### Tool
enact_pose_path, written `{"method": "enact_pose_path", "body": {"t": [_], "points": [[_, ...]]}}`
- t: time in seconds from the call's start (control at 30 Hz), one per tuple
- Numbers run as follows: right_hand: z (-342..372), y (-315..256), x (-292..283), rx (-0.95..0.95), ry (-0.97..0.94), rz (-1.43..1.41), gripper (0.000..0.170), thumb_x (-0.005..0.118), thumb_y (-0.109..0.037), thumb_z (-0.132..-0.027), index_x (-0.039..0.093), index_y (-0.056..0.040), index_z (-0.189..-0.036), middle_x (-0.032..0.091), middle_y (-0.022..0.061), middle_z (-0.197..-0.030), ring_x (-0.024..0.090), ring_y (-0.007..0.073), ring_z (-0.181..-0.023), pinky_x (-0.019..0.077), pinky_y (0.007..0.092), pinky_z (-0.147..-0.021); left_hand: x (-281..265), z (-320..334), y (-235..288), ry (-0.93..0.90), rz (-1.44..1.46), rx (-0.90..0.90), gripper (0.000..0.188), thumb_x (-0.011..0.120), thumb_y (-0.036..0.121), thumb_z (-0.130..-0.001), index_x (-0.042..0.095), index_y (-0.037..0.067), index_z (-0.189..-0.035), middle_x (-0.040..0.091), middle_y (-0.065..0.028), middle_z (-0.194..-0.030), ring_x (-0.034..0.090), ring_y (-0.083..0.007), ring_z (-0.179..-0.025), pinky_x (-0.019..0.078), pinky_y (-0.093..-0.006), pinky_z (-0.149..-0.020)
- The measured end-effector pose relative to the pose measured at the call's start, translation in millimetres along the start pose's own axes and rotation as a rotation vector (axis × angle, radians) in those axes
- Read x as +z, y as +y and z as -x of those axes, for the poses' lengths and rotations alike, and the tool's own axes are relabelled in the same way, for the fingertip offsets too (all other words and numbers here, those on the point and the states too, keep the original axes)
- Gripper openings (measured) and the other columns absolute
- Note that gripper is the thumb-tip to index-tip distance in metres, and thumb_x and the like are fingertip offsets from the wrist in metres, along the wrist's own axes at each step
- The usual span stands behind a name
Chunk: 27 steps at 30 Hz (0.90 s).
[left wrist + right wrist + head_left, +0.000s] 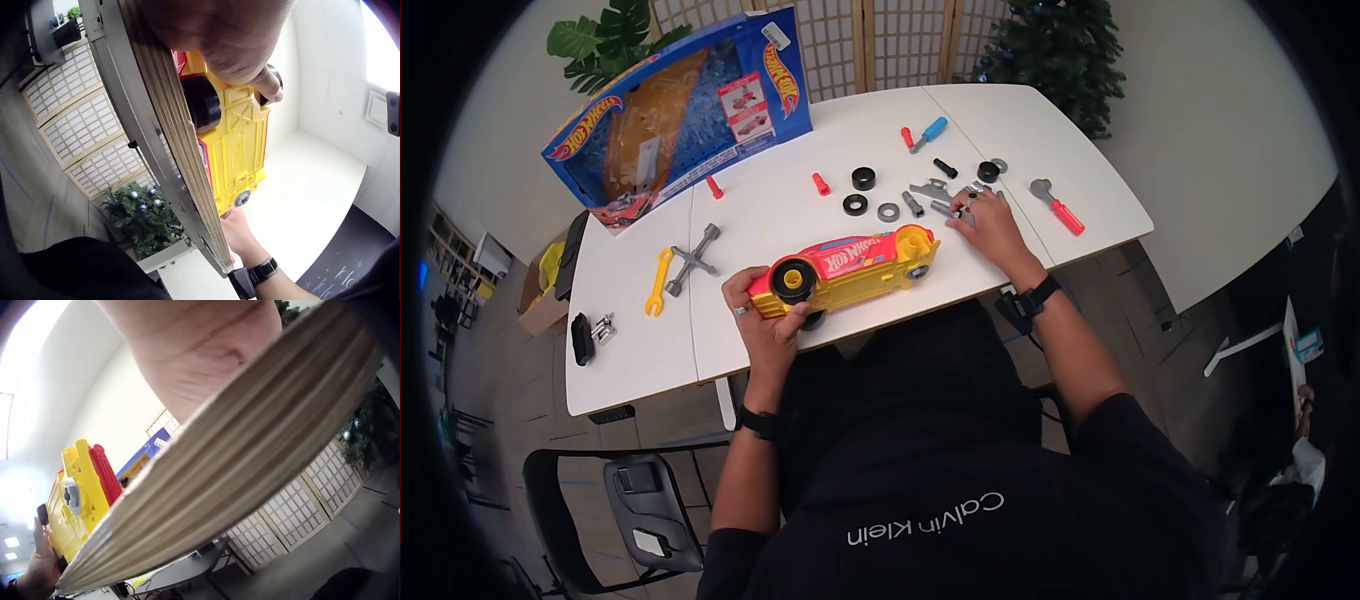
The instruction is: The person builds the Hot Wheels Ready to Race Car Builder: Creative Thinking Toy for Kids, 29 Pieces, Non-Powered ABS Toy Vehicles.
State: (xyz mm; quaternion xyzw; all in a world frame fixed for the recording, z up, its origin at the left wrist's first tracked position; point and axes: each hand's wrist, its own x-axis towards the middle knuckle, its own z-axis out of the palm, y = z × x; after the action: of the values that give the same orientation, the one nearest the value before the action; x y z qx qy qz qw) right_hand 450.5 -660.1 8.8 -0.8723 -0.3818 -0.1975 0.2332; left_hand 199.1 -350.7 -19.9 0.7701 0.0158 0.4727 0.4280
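Observation:
My left hand [768, 335] grips the rear of a red and yellow toy car [850, 285], tilted on its side at the table's front edge. A black wheel [792, 281] sits at the car's rear; a grey hub [917, 272] shows bare at its front. In the left wrist view the thumb lies across the yellow underside [237, 150]. My right hand [990, 232] is down among small grey parts beside the car's front, fingertips at a grey piece [945, 209]; I cannot tell whether they pinch it. Nearby lies a grey bolt [912, 204]. The right wrist view hides those fingertips.
Black tyres [863, 179], a grey ring [888, 212], a black bolt [945, 168] and red bolts [821, 184] lie beyond the car. A blue-handled screwdriver [932, 131], red-handled tool [1058, 207], cross wrench [693, 260], yellow wrench [660, 283] and large box [785, 85] surround them.

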Motion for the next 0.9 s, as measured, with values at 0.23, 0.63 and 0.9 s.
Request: {"method": "enact_pose_path", "body": {"t": [0.23, 0.63, 0.9], "points": [[-19.5, -4.2, -13.3, 0.0, 0.105, 0.068, 0.024, 0.077, -0.033, -0.095, 0.073, -0.0103, -0.104, 0.073, 0.0099, -0.101, 0.066, 0.0306, -0.107, 0.0488, 0.0499, -0.093, -0.9, -0.6, 2.7, -0.005, 0.003, -0.002, 0.074, 0.09, 0.045, -0.082, 0.053, 0.004, -0.131, 0.048, -0.0133, -0.123, 0.053, -0.0299, -0.117, 0.0452, -0.0418, -0.105], [-126.2, 46.5, 5.9, 0.259, -0.359, 0.313, 0.025, 0.083, -0.025, -0.085, 0.074, -0.0068, -0.099, 0.078, 0.0123, -0.1, 0.075, 0.0318, -0.098, 0.0583, 0.0456, -0.088, -2.8, -2.5, 5.0, -0.027, -0.032, 0.002, 0.077, 0.09, 0.048, -0.082, 0.051, 0.004, -0.131, 0.047, -0.0121, -0.124, 0.052, -0.0276, -0.117, 0.0441, -0.0404, -0.106], [-145.2, -9.9, -33.6, 0.038, -0.121, -0.096, 0.016, 0.079, -0.005, -0.087, 0.071, -0.0016, -0.101, 0.075, 0.0149, -0.1, 0.076, 0.0299, -0.094, 0.0605, 0.0405, -0.083, -1.9, 0.0, 6.6, -0.026, -0.008, -0.018, 0.076, 0.095, 0.04, -0.078, 0.054, 0.006, -0.132, 0.047, -0.0141, -0.123, 0.051, -0.0307, -0.118, 0.0457, -0.0424, -0.104]]}}
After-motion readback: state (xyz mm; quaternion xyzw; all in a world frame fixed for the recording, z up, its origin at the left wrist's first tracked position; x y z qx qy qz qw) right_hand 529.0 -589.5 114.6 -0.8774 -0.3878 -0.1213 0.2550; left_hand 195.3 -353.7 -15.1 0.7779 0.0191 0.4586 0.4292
